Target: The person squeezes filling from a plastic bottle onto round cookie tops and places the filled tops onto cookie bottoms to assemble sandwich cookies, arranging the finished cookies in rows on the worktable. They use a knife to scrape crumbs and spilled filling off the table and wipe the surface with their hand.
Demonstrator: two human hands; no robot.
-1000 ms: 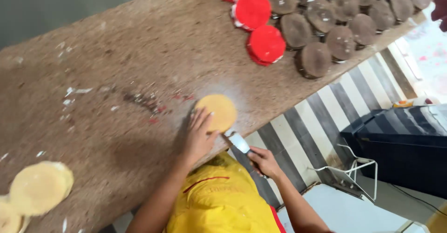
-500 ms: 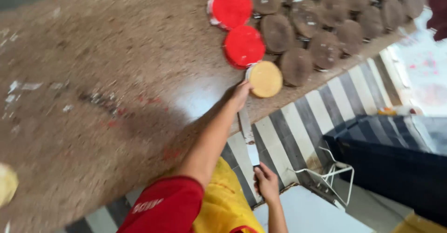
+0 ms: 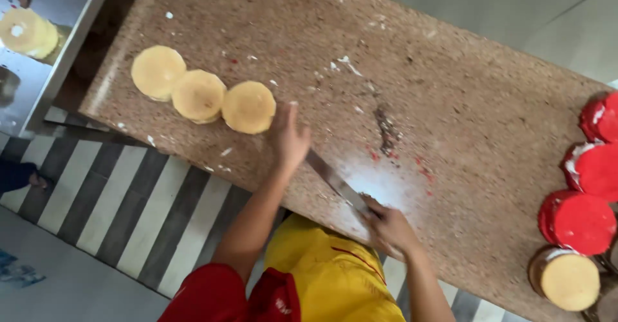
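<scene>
Speckled stone counter (image 3: 450,103): left hand (image 3: 288,136) spread, touching round sponge (image 3: 248,107); right hand (image 3: 388,227) gripping long knife (image 3: 335,181) — I'd be keeping blade flat w/ fingers clear

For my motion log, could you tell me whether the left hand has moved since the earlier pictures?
Yes: the left hand went along the counter, away from the red-topped cakes, and is now beside the yellow discs.

A single head-worn camera looks steeply down from just above the person's chest, tilted askew, close over the speckled brown surface (image 3: 450,103), whose near edge runs diagonally, with striped floor (image 3: 109,212) showing below it.
</scene>
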